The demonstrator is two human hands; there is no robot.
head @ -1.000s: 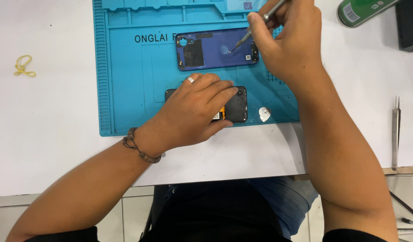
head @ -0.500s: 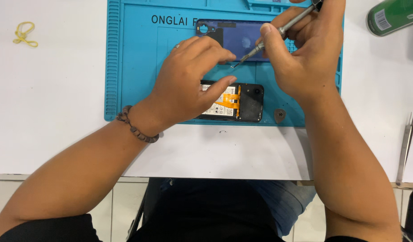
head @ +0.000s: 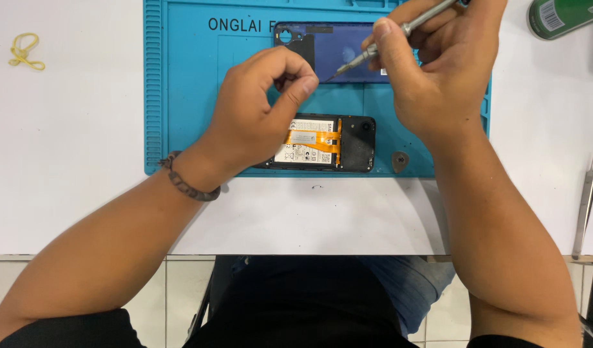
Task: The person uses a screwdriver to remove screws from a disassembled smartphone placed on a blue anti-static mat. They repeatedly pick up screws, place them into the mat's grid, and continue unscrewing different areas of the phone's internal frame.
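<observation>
My right hand (head: 441, 71) grips a slim metal screwdriver (head: 399, 31), whose tip points down-left over a dark blue phone back cover (head: 338, 48). My left hand (head: 258, 113) hovers with thumb and forefinger pinched together just left of that tip. Anything between those fingers is too small to see. Below the hands, an opened black phone (head: 354, 145) lies on the blue work mat (head: 180, 96). It shows a white battery and an orange flex cable (head: 312, 137). My left palm covers the phone's left end.
A small round grey piece (head: 400, 160) sits on the mat's front right corner. Metal tweezers (head: 586, 200) lie at the right on the white table, a green cylinder (head: 560, 16) at top right, and a yellow rubber band (head: 26, 51) at far left.
My left hand has lifted off the opened phone and risen to the screwdriver tip, fingers pinching there. The phone's battery and flex cable are now uncovered. The right hand keeps the screwdriver.
</observation>
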